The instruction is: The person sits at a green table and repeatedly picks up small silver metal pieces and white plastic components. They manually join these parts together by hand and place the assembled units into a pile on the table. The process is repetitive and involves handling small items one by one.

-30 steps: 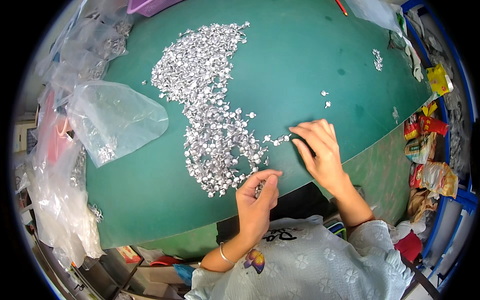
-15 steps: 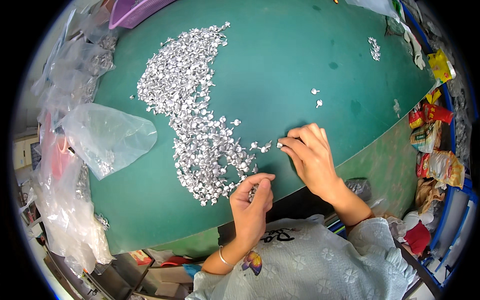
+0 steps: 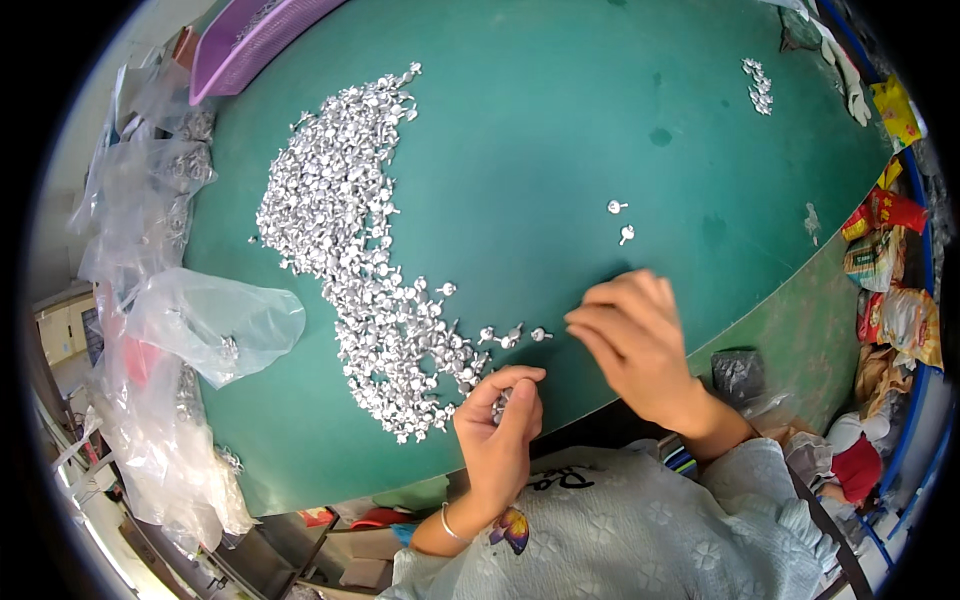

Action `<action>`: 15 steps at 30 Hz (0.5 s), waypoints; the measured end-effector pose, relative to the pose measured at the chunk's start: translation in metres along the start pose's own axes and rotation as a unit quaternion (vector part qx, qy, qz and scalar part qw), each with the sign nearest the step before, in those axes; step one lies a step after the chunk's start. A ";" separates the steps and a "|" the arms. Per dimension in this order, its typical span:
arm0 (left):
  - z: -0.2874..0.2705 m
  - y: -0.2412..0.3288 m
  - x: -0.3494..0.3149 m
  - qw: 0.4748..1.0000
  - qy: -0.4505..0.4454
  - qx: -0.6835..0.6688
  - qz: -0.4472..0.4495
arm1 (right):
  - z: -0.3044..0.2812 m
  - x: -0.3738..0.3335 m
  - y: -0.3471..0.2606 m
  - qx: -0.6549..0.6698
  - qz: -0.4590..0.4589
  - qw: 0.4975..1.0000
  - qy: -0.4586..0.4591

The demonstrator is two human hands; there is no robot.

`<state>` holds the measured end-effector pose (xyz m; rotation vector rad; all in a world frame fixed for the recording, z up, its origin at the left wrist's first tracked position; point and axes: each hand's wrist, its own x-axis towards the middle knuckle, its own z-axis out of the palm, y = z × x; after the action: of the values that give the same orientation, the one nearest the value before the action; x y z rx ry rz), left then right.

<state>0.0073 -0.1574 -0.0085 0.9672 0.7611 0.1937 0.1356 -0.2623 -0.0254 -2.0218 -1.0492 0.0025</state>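
Note:
My left hand (image 3: 500, 425) is curled closed near the front edge of the heap, with small silver metal pieces (image 3: 502, 404) showing between its fingers. Each piece has a rounded head and a thin stem. My right hand (image 3: 635, 340), slightly blurred, hovers to the right; its thumb and forefinger are drawn together, with nothing visible between them. Just left of those fingertips lies a single silver piece (image 3: 541, 334), apart from them, in a short row with two others. The large heap of silver pieces (image 3: 335, 190) spreads over the green tabletop (image 3: 520, 150) to the left.
Two loose pieces (image 3: 621, 222) lie beyond my right hand, and a small cluster (image 3: 757, 87) sits far right. Clear plastic bags (image 3: 225, 325) line the left edge. A purple basket (image 3: 240, 60) stands at the far left. Colourful packages (image 3: 885, 255) crowd the right side.
The piece at my right fingertips has been let go and lies on the table. My right hand has moved away to the right. The whole view has shifted slightly.

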 end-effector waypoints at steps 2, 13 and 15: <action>0.000 -0.002 0.002 1.000 -0.006 0.002 0.005 | -0.009 0.004 0.012 -0.041 0.026 0.997 0.064; 0.006 0.006 0.014 0.997 -0.028 0.074 0.006 | -0.026 0.029 0.035 -0.105 0.076 0.988 0.086; 0.003 0.004 0.016 0.994 -0.041 0.100 0.028 | -0.024 0.031 0.035 -0.114 0.085 0.987 0.075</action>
<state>0.0214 -0.1494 -0.0127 1.1793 0.6873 0.1270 0.1877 -0.2687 -0.0227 -2.2741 -0.8113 -0.1853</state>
